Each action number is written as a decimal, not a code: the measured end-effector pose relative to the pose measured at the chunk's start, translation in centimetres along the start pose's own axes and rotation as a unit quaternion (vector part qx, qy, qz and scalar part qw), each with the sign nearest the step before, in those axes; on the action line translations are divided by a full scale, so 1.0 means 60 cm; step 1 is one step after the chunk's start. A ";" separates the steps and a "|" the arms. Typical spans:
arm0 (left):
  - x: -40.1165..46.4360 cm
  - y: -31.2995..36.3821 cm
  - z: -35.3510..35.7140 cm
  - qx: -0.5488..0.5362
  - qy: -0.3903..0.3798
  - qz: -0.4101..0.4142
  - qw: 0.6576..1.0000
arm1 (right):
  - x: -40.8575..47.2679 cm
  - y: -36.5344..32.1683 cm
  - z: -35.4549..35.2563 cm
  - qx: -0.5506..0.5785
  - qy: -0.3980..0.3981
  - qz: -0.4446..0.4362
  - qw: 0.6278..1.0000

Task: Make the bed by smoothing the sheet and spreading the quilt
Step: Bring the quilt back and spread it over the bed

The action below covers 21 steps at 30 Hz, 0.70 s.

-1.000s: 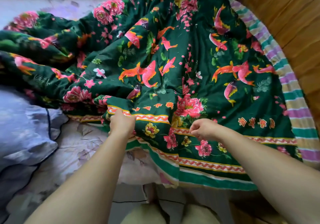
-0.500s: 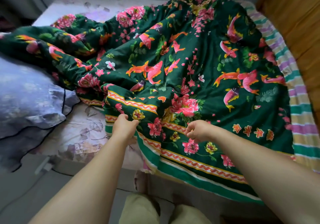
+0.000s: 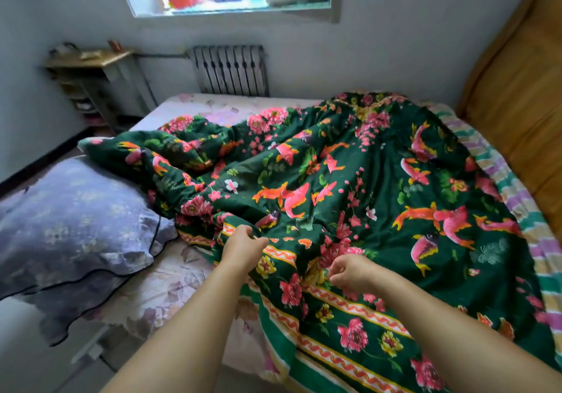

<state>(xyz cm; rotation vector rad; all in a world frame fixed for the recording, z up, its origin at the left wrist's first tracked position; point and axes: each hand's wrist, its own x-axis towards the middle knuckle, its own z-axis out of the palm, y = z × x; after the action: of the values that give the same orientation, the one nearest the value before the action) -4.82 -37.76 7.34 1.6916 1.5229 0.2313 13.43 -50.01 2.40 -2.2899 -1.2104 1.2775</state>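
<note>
The quilt (image 3: 349, 198) fills the centre and right of the frame, flat toward the right edge but bunched into a heap at the middle left, its patterned border by the hands. Since a second ago the view has lifted to take in the wall and window, while both hands have stayed at the border: the left hand (image 3: 243, 248) grips a fold of the hem, and the right hand (image 3: 349, 271) sits on the cloth with fingers curled, though whether that grip pinches fabric I cannot tell. The spread looks about to start, with the sheet (image 3: 170, 289) bare at lower left beside the pillow (image 3: 70, 231). No containers show clearly.
</note>
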 end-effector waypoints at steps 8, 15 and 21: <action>0.041 -0.052 -0.131 -0.029 0.013 0.025 0.999 | 0.038 -0.174 0.045 -0.044 0.005 -0.036 0.998; 0.108 -0.156 -0.287 -0.032 -0.007 0.046 0.998 | 0.083 -0.360 0.177 -0.067 0.011 -0.036 0.997; 0.159 -0.214 -0.382 -0.023 -0.021 0.066 0.997 | 0.108 -0.470 0.255 -0.086 0.025 -0.027 0.996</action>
<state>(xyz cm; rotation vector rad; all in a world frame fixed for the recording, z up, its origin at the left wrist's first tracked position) -26.25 -20.04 9.81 1.7527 1.3671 0.2959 -12.30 -30.05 5.56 -2.3726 -1.4038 1.1306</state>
